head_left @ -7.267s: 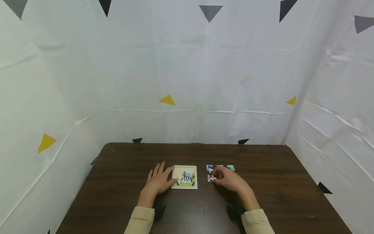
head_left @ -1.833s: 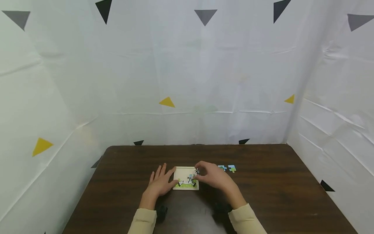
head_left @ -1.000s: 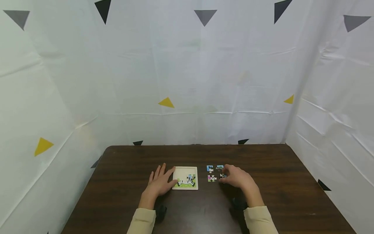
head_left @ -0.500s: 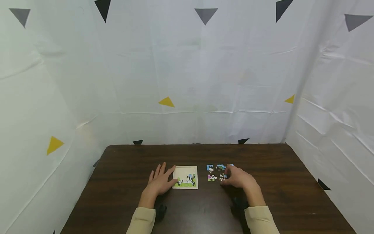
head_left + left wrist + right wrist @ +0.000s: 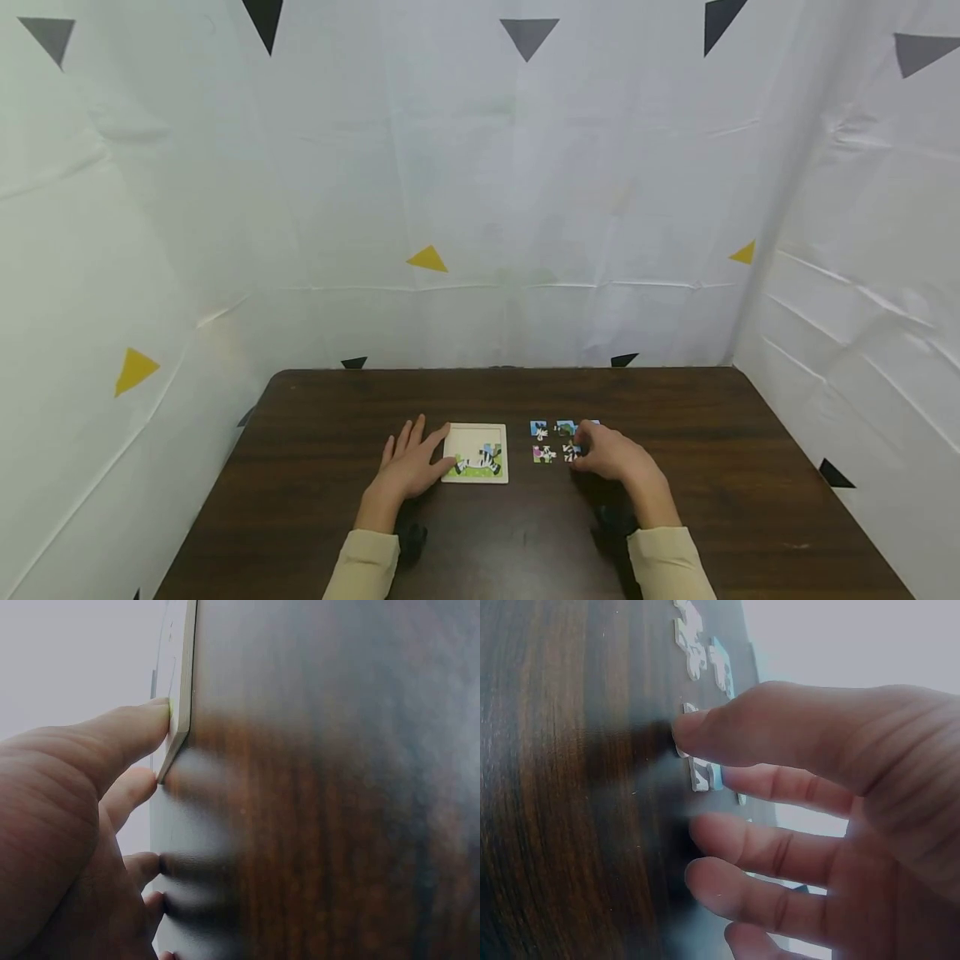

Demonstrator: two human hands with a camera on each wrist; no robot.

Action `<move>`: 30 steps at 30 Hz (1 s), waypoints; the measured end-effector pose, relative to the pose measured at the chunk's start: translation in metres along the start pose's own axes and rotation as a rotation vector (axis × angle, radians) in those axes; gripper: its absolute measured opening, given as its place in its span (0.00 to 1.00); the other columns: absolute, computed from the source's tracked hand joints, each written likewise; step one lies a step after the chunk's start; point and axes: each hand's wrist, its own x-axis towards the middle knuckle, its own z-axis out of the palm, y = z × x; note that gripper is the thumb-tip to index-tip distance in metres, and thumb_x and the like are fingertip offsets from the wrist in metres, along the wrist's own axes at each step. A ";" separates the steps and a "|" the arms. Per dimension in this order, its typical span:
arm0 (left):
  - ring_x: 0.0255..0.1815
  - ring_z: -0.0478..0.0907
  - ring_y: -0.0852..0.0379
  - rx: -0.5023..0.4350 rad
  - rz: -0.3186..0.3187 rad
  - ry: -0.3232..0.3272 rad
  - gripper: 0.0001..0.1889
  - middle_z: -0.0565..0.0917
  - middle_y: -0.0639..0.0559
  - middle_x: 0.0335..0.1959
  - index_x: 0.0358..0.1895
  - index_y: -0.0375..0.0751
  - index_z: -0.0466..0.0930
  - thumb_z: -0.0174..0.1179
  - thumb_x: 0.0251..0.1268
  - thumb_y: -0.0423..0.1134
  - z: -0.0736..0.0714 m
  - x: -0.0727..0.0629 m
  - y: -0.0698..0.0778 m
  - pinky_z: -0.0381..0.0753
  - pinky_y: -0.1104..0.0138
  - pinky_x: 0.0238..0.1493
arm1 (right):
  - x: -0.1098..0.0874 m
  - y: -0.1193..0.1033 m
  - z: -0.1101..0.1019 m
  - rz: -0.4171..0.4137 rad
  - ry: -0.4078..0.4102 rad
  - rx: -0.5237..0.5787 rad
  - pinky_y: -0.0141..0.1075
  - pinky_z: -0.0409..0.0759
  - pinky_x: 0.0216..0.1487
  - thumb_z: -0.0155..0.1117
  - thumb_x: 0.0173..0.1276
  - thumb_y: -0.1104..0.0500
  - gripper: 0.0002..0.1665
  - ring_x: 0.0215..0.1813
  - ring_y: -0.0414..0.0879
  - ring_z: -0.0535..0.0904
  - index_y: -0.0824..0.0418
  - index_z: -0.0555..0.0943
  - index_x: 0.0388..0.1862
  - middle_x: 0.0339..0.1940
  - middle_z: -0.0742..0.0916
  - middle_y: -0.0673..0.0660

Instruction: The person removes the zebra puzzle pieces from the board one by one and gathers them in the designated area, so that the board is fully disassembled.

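Note:
On the table, a square wooden puzzle frame [image 5: 468,435] holds part of a zebra picture along its bottom and right; its upper left shows bare wood. My left hand [image 5: 408,471] lies spread at the frame's left side. Its thumb [image 5: 139,724] rests on the frame and its index fingertip touches a corner. Right of the frame, my right hand [image 5: 618,460] has thumb and index finger about a black-and-white striped puzzle piece [image 5: 570,452] on the table. In the right wrist view the thumb covers part of that piece [image 5: 699,776], while the other fingers are loosely bent.
Other loose puzzle pieces lie in rows: a zebra-head piece [image 5: 538,430], a blue-green piece [image 5: 565,427], a pink-green piece [image 5: 543,454], and a blue-edged piece [image 5: 596,422] partly behind the right hand. White sheeting [image 5: 480,192] surrounds the dark wooden table [image 5: 360,400].
My right hand brought the striped piece from the frame to the table beside the other pieces, and has since shifted only slightly. The left hand has stayed at the frame.

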 end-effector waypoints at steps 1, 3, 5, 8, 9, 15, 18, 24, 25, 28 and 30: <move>0.92 0.36 0.36 0.000 0.005 0.003 0.38 0.43 0.42 0.92 0.87 0.61 0.59 0.59 0.80 0.59 0.000 0.000 -0.001 0.32 0.35 0.88 | -0.001 -0.001 0.000 0.000 -0.004 0.002 0.46 0.76 0.39 0.78 0.69 0.54 0.21 0.37 0.49 0.77 0.58 0.80 0.55 0.39 0.84 0.55; 0.92 0.35 0.36 0.000 0.012 0.005 0.37 0.43 0.42 0.92 0.87 0.61 0.59 0.59 0.81 0.59 0.001 0.000 -0.002 0.31 0.35 0.88 | -0.002 -0.002 -0.001 0.000 -0.014 0.008 0.45 0.73 0.37 0.78 0.70 0.54 0.20 0.35 0.48 0.76 0.58 0.80 0.55 0.36 0.83 0.54; 0.92 0.35 0.36 0.002 0.013 0.004 0.37 0.43 0.42 0.92 0.87 0.61 0.59 0.59 0.81 0.59 0.002 0.001 -0.003 0.31 0.35 0.88 | -0.003 -0.002 -0.002 -0.005 -0.017 0.012 0.44 0.72 0.37 0.77 0.70 0.54 0.20 0.34 0.48 0.75 0.57 0.80 0.55 0.34 0.82 0.53; 0.92 0.36 0.36 0.001 0.015 0.014 0.37 0.44 0.42 0.92 0.87 0.60 0.60 0.60 0.80 0.59 0.003 0.001 -0.002 0.31 0.35 0.88 | -0.005 -0.003 -0.005 -0.029 -0.024 0.021 0.44 0.72 0.37 0.76 0.71 0.53 0.20 0.35 0.48 0.75 0.59 0.81 0.56 0.35 0.82 0.54; 0.92 0.36 0.35 -0.001 0.015 0.017 0.37 0.44 0.41 0.92 0.87 0.59 0.61 0.60 0.80 0.58 0.003 0.000 -0.001 0.31 0.35 0.88 | -0.006 -0.002 -0.007 -0.042 -0.024 0.021 0.44 0.74 0.38 0.76 0.72 0.53 0.20 0.35 0.47 0.75 0.59 0.81 0.57 0.36 0.83 0.54; 0.92 0.37 0.35 -0.001 0.015 0.013 0.37 0.44 0.41 0.92 0.87 0.59 0.60 0.60 0.80 0.58 0.001 -0.004 0.002 0.33 0.35 0.88 | -0.012 0.000 -0.015 -0.092 -0.018 0.057 0.46 0.82 0.43 0.73 0.74 0.53 0.20 0.40 0.46 0.81 0.63 0.83 0.58 0.45 0.89 0.56; 0.92 0.36 0.36 -0.001 0.016 0.003 0.37 0.43 0.42 0.92 0.87 0.62 0.59 0.58 0.81 0.60 -0.001 -0.007 0.004 0.31 0.35 0.88 | -0.011 0.001 -0.015 -0.087 -0.024 0.086 0.44 0.81 0.42 0.76 0.72 0.55 0.21 0.38 0.46 0.81 0.63 0.83 0.58 0.41 0.88 0.56; 0.92 0.35 0.35 -0.011 0.027 -0.012 0.38 0.43 0.42 0.92 0.87 0.63 0.59 0.57 0.81 0.63 -0.004 -0.008 0.008 0.30 0.35 0.87 | -0.005 0.006 -0.007 -0.077 -0.024 0.068 0.43 0.77 0.39 0.79 0.67 0.58 0.22 0.36 0.46 0.77 0.63 0.81 0.54 0.36 0.84 0.54; 0.92 0.36 0.35 -0.009 0.029 -0.011 0.38 0.43 0.41 0.92 0.87 0.63 0.59 0.57 0.81 0.63 -0.003 -0.007 0.008 0.31 0.34 0.87 | -0.005 0.007 -0.006 -0.073 -0.022 0.069 0.43 0.76 0.38 0.79 0.67 0.58 0.22 0.36 0.47 0.77 0.63 0.80 0.54 0.35 0.84 0.55; 0.92 0.35 0.36 0.000 0.024 -0.012 0.38 0.43 0.43 0.92 0.87 0.62 0.59 0.58 0.81 0.61 0.001 -0.002 0.006 0.31 0.35 0.88 | -0.005 0.008 -0.004 -0.055 -0.009 0.074 0.42 0.75 0.36 0.79 0.67 0.58 0.22 0.34 0.47 0.76 0.63 0.80 0.54 0.34 0.83 0.55; 0.92 0.36 0.36 0.000 0.027 -0.006 0.37 0.43 0.42 0.92 0.87 0.61 0.60 0.59 0.81 0.59 0.003 0.000 0.006 0.31 0.35 0.88 | -0.006 0.008 -0.004 -0.050 -0.001 0.074 0.41 0.74 0.36 0.80 0.67 0.58 0.22 0.34 0.47 0.76 0.63 0.80 0.53 0.33 0.83 0.55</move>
